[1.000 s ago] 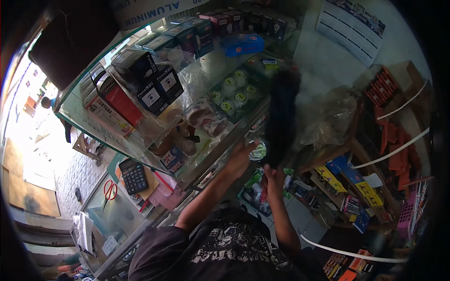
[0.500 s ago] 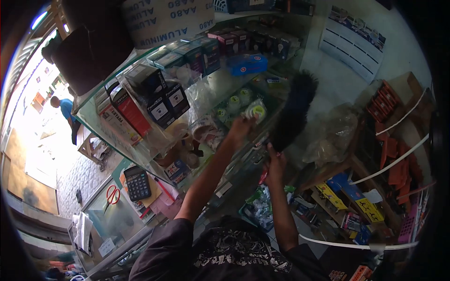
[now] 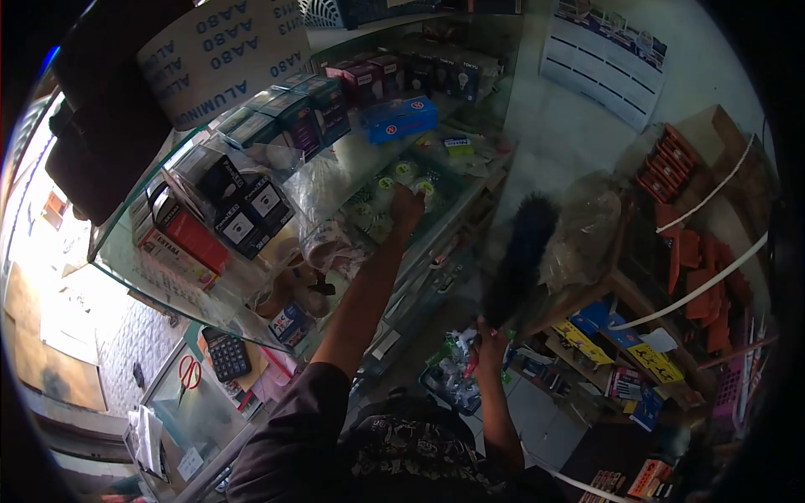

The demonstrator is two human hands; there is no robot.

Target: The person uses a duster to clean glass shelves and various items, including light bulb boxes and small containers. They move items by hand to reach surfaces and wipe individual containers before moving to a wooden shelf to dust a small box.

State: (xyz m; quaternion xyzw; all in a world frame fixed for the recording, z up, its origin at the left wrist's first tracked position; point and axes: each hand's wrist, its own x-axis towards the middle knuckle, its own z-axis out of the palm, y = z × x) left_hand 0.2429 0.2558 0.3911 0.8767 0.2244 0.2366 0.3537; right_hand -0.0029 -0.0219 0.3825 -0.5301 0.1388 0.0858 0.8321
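Observation:
My left hand (image 3: 407,207) reaches into a green tray (image 3: 449,194) on the glass shelf, its fingers closed at several round items with yellow-green labels (image 3: 386,183). What the fingers hold, if anything, is too small to tell. Lower right, my right hand (image 3: 490,344) is wrapped round the red handle of a dark feather duster (image 3: 521,260), whose bristles point up and away. Left of the tray lie clear plastic bags (image 3: 314,189) and a patterned roll-like item (image 3: 334,249).
Boxed bulbs (image 3: 289,117) and a blue box (image 3: 401,120) stand on the shelf. Below are a calculator (image 3: 226,354), red scissors (image 3: 189,374) and a basket of small packets (image 3: 453,377). Wooden shelving (image 3: 625,293) with boxes and a white cable stands at the right.
The view has shifted. My left hand has gone from above the tray's near edge to down among the round items. My right hand and the duster are lower, away from the shelf.

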